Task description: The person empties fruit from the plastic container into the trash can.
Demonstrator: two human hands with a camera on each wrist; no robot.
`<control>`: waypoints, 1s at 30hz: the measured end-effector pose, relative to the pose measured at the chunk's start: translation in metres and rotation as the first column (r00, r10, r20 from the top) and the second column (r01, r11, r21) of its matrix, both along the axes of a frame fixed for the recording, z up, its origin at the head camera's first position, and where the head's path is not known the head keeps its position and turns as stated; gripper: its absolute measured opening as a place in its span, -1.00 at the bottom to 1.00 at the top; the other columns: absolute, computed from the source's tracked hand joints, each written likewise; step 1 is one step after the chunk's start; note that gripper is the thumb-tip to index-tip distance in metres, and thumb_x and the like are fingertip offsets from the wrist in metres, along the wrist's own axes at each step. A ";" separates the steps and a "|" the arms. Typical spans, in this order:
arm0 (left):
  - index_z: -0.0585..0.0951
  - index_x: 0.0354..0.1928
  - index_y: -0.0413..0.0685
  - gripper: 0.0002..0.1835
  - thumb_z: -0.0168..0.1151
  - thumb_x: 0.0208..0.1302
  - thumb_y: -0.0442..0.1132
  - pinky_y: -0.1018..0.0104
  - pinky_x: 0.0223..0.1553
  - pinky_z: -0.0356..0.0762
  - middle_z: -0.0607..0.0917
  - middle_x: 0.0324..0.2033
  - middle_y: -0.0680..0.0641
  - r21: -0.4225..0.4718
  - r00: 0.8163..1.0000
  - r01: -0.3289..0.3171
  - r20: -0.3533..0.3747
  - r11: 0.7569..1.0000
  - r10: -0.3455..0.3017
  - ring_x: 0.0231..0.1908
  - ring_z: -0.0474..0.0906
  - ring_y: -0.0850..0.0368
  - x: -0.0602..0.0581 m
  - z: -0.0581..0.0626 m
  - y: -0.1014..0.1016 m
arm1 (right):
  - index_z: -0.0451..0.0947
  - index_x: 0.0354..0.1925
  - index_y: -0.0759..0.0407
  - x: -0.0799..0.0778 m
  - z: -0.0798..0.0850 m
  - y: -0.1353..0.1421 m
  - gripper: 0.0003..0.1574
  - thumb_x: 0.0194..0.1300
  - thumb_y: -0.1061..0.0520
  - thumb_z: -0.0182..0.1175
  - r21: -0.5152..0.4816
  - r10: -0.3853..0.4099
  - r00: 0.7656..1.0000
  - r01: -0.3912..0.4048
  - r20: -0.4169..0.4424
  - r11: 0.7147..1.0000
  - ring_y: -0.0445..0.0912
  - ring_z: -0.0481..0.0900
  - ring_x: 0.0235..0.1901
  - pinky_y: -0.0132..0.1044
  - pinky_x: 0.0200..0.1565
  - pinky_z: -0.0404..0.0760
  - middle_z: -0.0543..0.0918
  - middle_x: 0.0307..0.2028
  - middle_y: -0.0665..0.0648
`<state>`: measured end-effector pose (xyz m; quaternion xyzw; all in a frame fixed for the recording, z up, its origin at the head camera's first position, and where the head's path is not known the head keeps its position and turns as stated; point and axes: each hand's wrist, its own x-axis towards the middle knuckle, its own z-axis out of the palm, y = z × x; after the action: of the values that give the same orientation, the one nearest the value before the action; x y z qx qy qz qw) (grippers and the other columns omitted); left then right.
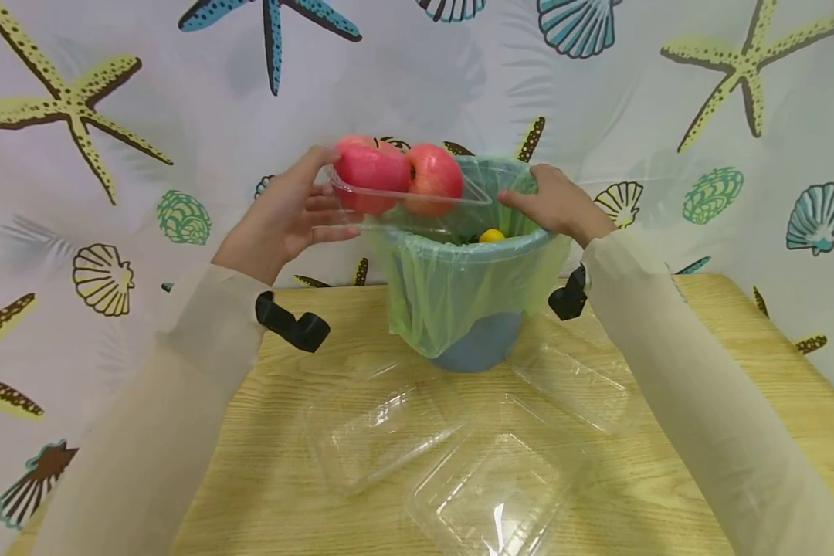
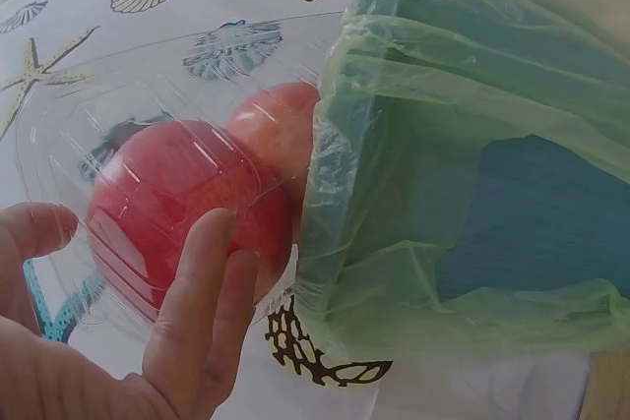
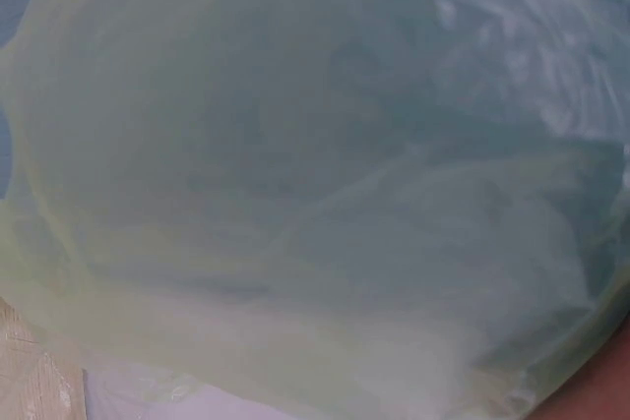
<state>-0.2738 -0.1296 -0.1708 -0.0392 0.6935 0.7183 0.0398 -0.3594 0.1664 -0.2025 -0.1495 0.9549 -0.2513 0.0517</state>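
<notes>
My left hand (image 1: 293, 210) holds a clear plastic tray (image 1: 424, 225) with red apples (image 1: 434, 179) in it, thumb at the upper edge and fingers spread along the outside. The tray reaches over the left rim of a blue bin (image 1: 483, 340) lined with a thin green plastic bag (image 1: 434, 289). In the left wrist view the apples (image 2: 187, 204) show through the tray wall. My right hand (image 1: 559, 202) grips the bin's right rim over the bag. A small yellow fruit (image 1: 491, 235) lies inside the bin. Green bag film (image 3: 295, 164) fills most of the right wrist view.
Several clear plastic trays lie on the wooden table (image 1: 271, 463) in front of the bin: one to the left (image 1: 382, 432), one near the front (image 1: 500, 494), one to the right (image 1: 584, 382). A cloth (image 1: 417, 69) printed with starfish and shells hangs behind.
</notes>
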 end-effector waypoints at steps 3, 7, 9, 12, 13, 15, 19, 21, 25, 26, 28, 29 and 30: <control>0.33 0.22 -0.09 -0.38 0.08 0.27 0.15 0.33 -0.36 0.69 0.50 -0.07 -0.09 -0.037 0.999 -0.013 -0.034 0.999 0.012 -0.21 0.62 0.08 0.001 0.000 0.003 | -0.34 0.48 0.29 0.000 0.000 -0.001 0.09 0.39 -0.33 -0.17 -0.001 -0.002 1.000 0.002 0.007 1.000 0.19 -0.22 0.48 0.11 0.44 -0.08 -0.24 0.50 0.30; 0.40 0.14 -0.11 -0.47 0.07 0.28 0.10 0.33 -0.38 0.69 0.54 -0.13 -0.08 -0.050 0.998 -0.038 -0.060 0.998 0.035 -0.31 0.64 0.11 0.001 -0.001 0.008 | -0.33 0.48 0.31 0.000 -0.001 -0.001 0.09 0.38 -0.33 -0.15 -0.002 -0.002 1.000 0.002 -0.001 1.000 0.20 -0.20 0.48 0.11 0.44 -0.08 -0.22 0.50 0.31; 0.44 0.08 -0.12 -0.52 0.08 0.28 0.07 0.33 -0.40 0.68 0.54 -0.16 -0.08 -0.047 0.996 -0.060 -0.068 0.997 0.057 -0.34 0.63 0.12 0.001 -0.002 0.010 | -0.32 0.48 0.32 0.001 -0.001 -0.002 0.09 0.38 -0.32 -0.15 -0.003 0.001 1.000 -0.001 -0.004 1.000 0.21 -0.19 0.48 0.11 0.44 -0.08 -0.20 0.49 0.32; 0.48 0.01 -0.13 -0.56 0.10 0.28 0.06 0.34 -0.43 0.68 0.50 -0.16 -0.07 -0.060 0.991 -0.094 -0.097 0.994 0.088 -0.36 0.61 0.14 0.000 -0.003 0.014 | -0.31 0.48 0.33 0.001 -0.001 -0.002 0.10 0.37 -0.33 -0.14 -0.004 0.002 1.000 -0.002 -0.010 1.000 0.21 -0.18 0.48 0.11 0.44 -0.07 -0.19 0.49 0.33; 0.49 -0.01 -0.14 -0.57 0.11 0.29 0.05 0.34 -0.44 0.67 0.50 -0.15 -0.07 -0.070 0.989 -0.101 -0.111 0.992 0.093 -0.35 0.61 0.14 0.000 -0.003 0.016 | -0.31 0.48 0.32 0.001 -0.001 -0.002 0.10 0.37 -0.33 -0.14 -0.001 0.002 1.000 -0.002 -0.011 1.000 0.21 -0.18 0.48 0.11 0.44 -0.07 -0.19 0.49 0.33; 0.52 -0.06 -0.17 -0.59 0.12 0.29 0.04 0.34 -0.44 0.67 0.48 -0.13 -0.06 -0.089 0.986 -0.108 -0.140 0.990 0.095 -0.32 0.61 0.12 0.000 -0.004 0.020 | -0.30 0.48 0.32 0.001 -0.001 -0.002 0.10 0.37 -0.33 -0.14 -0.002 -0.001 1.000 0.001 -0.015 1.000 0.21 -0.17 0.48 0.11 0.44 -0.06 -0.18 0.49 0.32; 0.54 -0.10 -0.18 -0.61 0.12 0.29 0.02 0.35 -0.44 0.67 0.51 -0.09 -0.06 -0.131 0.982 -0.113 -0.165 0.985 0.091 -0.28 0.61 0.09 -0.002 -0.006 0.031 | -0.29 0.48 0.32 0.001 -0.003 -0.001 0.11 0.35 -0.34 -0.11 -0.014 -0.010 1.000 0.010 -0.014 1.000 0.21 -0.16 0.47 0.13 0.43 -0.04 -0.17 0.49 0.32; 0.50 -0.05 -0.20 -0.58 0.13 0.29 0.02 0.34 -0.44 0.67 0.51 -0.06 -0.07 -0.141 0.982 -0.122 -0.163 0.982 0.099 -0.26 0.59 0.07 -0.001 -0.007 0.035 | -0.28 0.48 0.32 0.002 -0.004 -0.002 0.12 0.34 -0.33 -0.09 -0.027 -0.014 1.000 0.014 -0.010 1.000 0.21 -0.14 0.47 0.14 0.42 -0.02 -0.16 0.49 0.32; 0.33 0.10 -0.17 -0.47 0.16 0.24 0.01 0.30 -0.38 0.68 0.45 0.05 -0.10 -0.217 0.972 -0.182 -0.184 0.959 0.143 -0.16 0.55 0.07 0.001 -0.005 0.042 | -0.30 0.48 0.31 0.003 -0.003 -0.002 0.13 0.33 -0.30 -0.04 -0.040 -0.012 1.000 0.012 0.003 0.999 0.20 -0.16 0.47 0.14 0.42 -0.01 -0.19 0.50 0.30; 0.29 0.16 -0.17 -0.43 0.17 0.24 0.01 0.28 -0.36 0.68 0.43 0.09 -0.11 -0.237 0.969 -0.195 -0.194 0.952 0.151 -0.12 0.55 0.06 0.003 -0.004 0.044 | -0.31 0.48 0.30 0.003 -0.003 -0.002 0.13 0.33 -0.29 -0.02 -0.041 -0.011 1.000 0.011 0.003 0.999 0.20 -0.16 0.47 0.14 0.42 -0.01 -0.19 0.50 0.30; 0.23 0.23 -0.15 -0.36 0.18 0.22 0.00 0.26 -0.32 0.68 0.39 0.17 -0.13 -0.270 0.963 -0.221 -0.213 0.937 0.166 -0.06 0.55 0.05 0.004 -0.003 0.046 | -0.31 0.48 0.30 0.002 -0.002 -0.001 0.15 0.32 -0.28 0.00 -0.041 -0.007 1.000 0.007 0.000 0.999 0.20 -0.16 0.48 0.14 0.42 -0.01 -0.19 0.50 0.30; 0.18 0.29 -0.16 -0.30 0.18 0.22 -0.01 0.24 -0.30 0.68 0.37 0.21 -0.14 -0.276 0.961 -0.225 -0.220 0.934 0.167 -0.04 0.56 0.04 0.005 -0.003 0.047 | -0.30 0.48 0.30 0.002 -0.002 -0.001 0.15 0.31 -0.28 0.01 -0.042 -0.007 1.000 0.007 -0.002 0.999 0.20 -0.15 0.47 0.14 0.42 0.00 -0.18 0.50 0.30; 0.15 0.33 -0.17 -0.27 0.18 0.22 -0.01 0.24 -0.29 0.68 0.35 0.24 -0.15 -0.280 0.960 -0.229 -0.226 0.932 0.168 -0.01 0.56 0.02 0.005 -0.003 0.048 | -0.30 0.48 0.31 0.002 -0.002 -0.001 0.15 0.31 -0.27 0.02 -0.044 -0.006 1.000 0.005 -0.002 0.999 0.20 -0.15 0.47 0.13 0.42 0.00 -0.17 0.49 0.30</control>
<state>-0.2687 -0.0821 -0.1740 -0.0434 0.7885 0.6038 -0.1090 -0.3575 0.1655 -0.2046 -0.1482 0.9496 -0.2723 0.0465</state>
